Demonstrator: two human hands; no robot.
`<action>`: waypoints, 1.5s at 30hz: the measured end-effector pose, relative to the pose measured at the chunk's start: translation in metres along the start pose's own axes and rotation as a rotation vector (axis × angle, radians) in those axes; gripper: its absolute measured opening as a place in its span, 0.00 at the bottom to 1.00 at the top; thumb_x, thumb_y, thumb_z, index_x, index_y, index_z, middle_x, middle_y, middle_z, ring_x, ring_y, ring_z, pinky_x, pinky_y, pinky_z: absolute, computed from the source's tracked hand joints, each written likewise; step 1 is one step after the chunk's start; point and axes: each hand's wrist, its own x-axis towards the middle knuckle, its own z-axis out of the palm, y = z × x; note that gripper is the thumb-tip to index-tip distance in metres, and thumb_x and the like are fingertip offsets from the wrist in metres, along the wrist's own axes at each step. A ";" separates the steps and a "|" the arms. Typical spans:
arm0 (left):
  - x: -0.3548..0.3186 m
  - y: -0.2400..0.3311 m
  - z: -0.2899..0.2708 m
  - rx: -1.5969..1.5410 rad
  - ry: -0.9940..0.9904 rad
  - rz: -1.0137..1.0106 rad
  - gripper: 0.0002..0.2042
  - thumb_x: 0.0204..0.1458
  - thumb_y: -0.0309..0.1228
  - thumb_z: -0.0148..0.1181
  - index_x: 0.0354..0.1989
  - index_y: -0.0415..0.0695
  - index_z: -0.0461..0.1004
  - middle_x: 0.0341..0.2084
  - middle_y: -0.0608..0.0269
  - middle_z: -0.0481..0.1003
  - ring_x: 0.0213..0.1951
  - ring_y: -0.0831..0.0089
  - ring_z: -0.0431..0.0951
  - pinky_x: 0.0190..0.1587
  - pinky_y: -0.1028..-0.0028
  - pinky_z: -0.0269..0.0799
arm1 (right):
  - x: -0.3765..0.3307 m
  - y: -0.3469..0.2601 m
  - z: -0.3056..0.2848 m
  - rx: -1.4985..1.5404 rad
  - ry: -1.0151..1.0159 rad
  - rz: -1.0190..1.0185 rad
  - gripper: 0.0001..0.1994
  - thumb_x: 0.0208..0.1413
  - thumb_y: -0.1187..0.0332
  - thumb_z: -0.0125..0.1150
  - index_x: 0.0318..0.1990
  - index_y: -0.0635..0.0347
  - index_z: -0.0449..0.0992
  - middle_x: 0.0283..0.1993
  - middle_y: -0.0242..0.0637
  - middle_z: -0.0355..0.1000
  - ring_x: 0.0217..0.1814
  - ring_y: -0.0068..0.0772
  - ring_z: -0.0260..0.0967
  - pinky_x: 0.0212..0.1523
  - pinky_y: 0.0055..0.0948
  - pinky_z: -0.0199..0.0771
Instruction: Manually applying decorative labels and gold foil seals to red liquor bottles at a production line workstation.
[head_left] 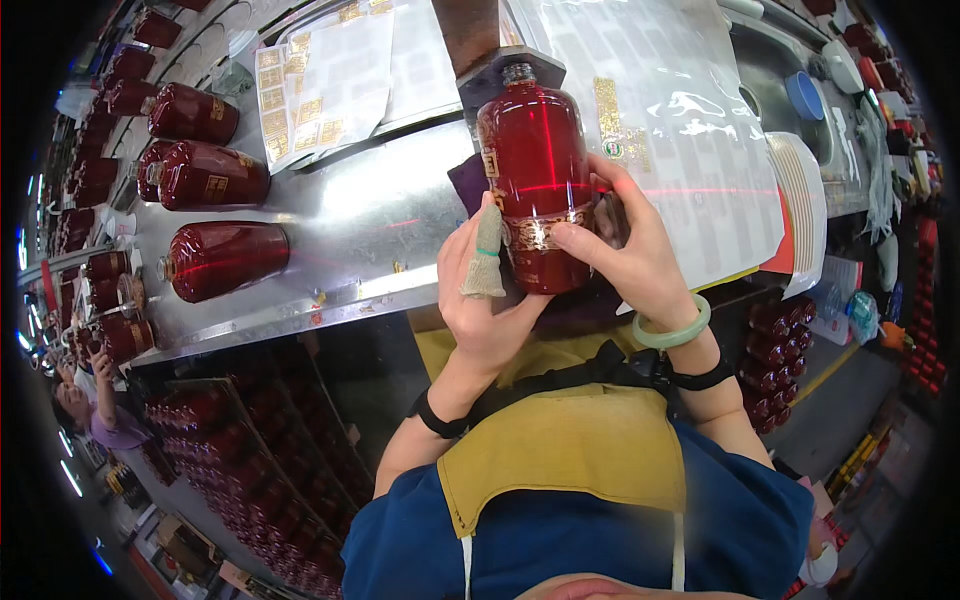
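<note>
A glossy dark red glass bottle (540, 150) lies in front of me, its clear threaded neck pointing away against a metal stop (545, 62). Gold decoration and a patterned gold band (535, 232) mark its lower part, and a red laser line crosses it. My left hand (480, 270) grips the bottle's left side near the base, a cloth cot on one finger. From the right, my right hand (635, 235) holds it too, the thumb pressed on the gold band. A pale green bangle (672, 325) circles my right wrist.
Several red bottles (230, 260) lie on the metal bench (370, 220) at left. Sheets of gold stickers (325, 85) lie beyond; a large translucent sticker sheet (690, 190) spreads at right. A blue cup (803, 96) sits far right. Racked bottles fill the space below; another person (110, 415) stands far left.
</note>
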 end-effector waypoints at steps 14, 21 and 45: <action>0.003 0.004 0.001 0.129 -0.003 0.156 0.37 0.36 0.25 0.82 0.59 0.32 0.76 0.62 0.44 0.73 0.59 0.49 0.76 0.60 0.59 0.74 | -0.002 -0.005 -0.006 -0.015 -0.022 0.055 0.37 0.57 0.63 0.75 0.70 0.68 0.64 0.58 0.40 0.69 0.61 0.30 0.66 0.64 0.31 0.67; 0.004 0.003 -0.003 0.159 -0.025 0.161 0.33 0.38 0.25 0.80 0.57 0.30 0.77 0.61 0.35 0.73 0.57 0.41 0.78 0.59 0.55 0.77 | -0.002 -0.008 -0.014 0.013 -0.033 0.148 0.37 0.56 0.63 0.76 0.69 0.64 0.65 0.55 0.36 0.69 0.56 0.27 0.66 0.57 0.25 0.68; -0.004 -0.005 -0.006 0.124 -0.122 0.127 0.40 0.43 0.25 0.78 0.67 0.30 0.67 0.67 0.36 0.67 0.66 0.44 0.71 0.68 0.56 0.66 | -0.003 0.002 -0.014 0.000 -0.008 0.043 0.34 0.58 0.64 0.75 0.69 0.60 0.65 0.52 0.34 0.68 0.53 0.22 0.64 0.55 0.25 0.66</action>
